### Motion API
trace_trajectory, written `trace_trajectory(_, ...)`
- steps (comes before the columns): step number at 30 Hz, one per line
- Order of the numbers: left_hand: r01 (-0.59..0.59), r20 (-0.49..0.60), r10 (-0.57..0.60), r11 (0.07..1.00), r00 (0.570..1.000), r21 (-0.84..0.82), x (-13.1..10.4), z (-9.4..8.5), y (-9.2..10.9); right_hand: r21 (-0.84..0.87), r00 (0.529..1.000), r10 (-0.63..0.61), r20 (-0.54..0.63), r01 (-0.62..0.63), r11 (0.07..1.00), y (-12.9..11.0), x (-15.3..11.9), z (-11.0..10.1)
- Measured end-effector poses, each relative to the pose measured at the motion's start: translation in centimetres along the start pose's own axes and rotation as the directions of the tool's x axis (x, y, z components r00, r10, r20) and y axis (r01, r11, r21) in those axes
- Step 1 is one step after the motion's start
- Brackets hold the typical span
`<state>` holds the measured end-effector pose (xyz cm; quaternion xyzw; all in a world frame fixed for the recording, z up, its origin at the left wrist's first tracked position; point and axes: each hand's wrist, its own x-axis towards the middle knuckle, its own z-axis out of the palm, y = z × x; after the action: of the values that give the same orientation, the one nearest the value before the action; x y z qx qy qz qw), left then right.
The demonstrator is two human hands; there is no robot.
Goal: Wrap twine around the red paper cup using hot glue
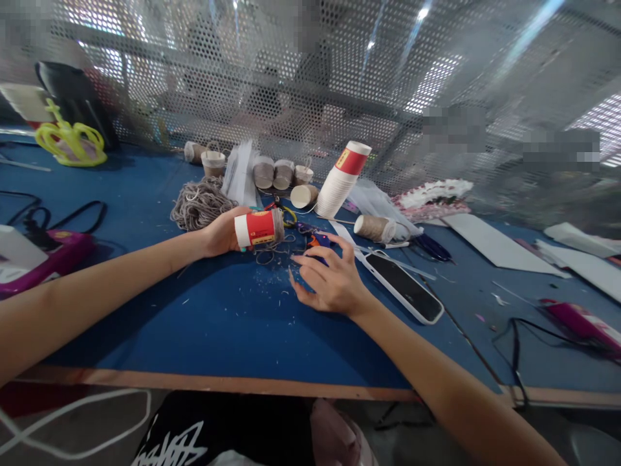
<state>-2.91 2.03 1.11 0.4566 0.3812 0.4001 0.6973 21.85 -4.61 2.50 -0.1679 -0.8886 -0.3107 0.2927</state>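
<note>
Perforated screen (272, 71) backs the blue table (223, 343). Well in from its near edge, the left hand (224, 232) grasps a paper cup (255, 230), twine (279, 224) around one end; the right hand (332, 278), fingers curled apart, seems empty. A light grip should keep the cup from buckling.

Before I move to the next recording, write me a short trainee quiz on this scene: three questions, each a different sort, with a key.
1. Which hand holds the red-and-white cup?
2. True or false: the phone lies between the left hand and the right hand.
3. Fill in the blank: beside the left hand, on its far side, lies a loose heap of grey ____.

Key
1. The left hand.
2. False; the phone lies to the right of the right hand.
3. Cord.
</note>
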Motion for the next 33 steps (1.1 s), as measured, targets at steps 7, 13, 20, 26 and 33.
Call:
trace_trajectory(7,0.051,0.104,-0.038,0.990,0.994,-0.131,-1.2,1.5,-0.4,0.464,0.945,0.327,-0.024,-0.279,0.840,0.0,0.2,1.0)
trace_trajectory(13,-0.075,0.129,0.089,0.991,0.988,-0.111,-1.2,2.2,-1.6,0.586,0.925,0.336,0.179,-0.374,0.719,-0.4,0.0,0.9)
trace_trajectory(20,-0.178,0.086,0.179,0.984,0.980,-0.020,-1.4,2.3,-1.4,0.634,0.928,0.287,0.239,-0.373,0.678,-0.3,0.1,0.5)
trace_trajectory(26,-0.255,-0.034,0.267,0.945,0.963,0.207,-1.5,2.3,-0.8,0.673,0.935,0.264,0.237,-0.354,0.649,-0.3,0.0,0.7)
trace_trajectory(33,-0.212,0.140,0.204,0.976,0.969,0.045,-1.7,2.6,-1.3,0.706,0.947,0.213,0.240,-0.321,0.631,-0.6,0.2,0.6)
